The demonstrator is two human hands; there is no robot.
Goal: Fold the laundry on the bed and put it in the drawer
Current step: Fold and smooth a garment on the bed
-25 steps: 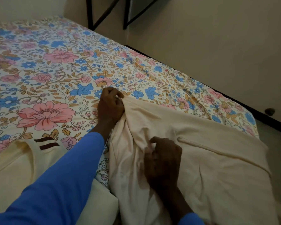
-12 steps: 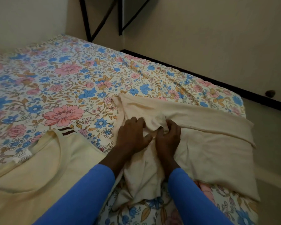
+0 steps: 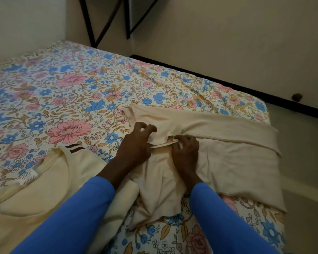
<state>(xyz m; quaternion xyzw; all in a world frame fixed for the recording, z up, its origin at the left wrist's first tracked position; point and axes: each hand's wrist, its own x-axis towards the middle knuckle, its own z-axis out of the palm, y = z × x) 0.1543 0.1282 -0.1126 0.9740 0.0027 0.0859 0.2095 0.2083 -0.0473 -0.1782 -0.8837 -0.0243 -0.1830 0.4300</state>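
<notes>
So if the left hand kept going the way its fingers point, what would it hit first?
Probably the far band of the cream garment, which lies just ahead of the left hand. Beyond that there is only floral bedsheet, though depth is hard to judge.

You see one white neck label (image 3: 27, 177) inside the yellow shirt (image 3: 50, 195); its print is too blurred to read.

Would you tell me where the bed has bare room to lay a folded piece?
Free: the floral bedsheet beyond the hands, bordered by the far wall, the yellow T-shirt at near left and the cream garment at right. A smaller patch shows between the blue sleeves. Crowded: the near half, where the left hand and right hand meet on the garment.
</notes>
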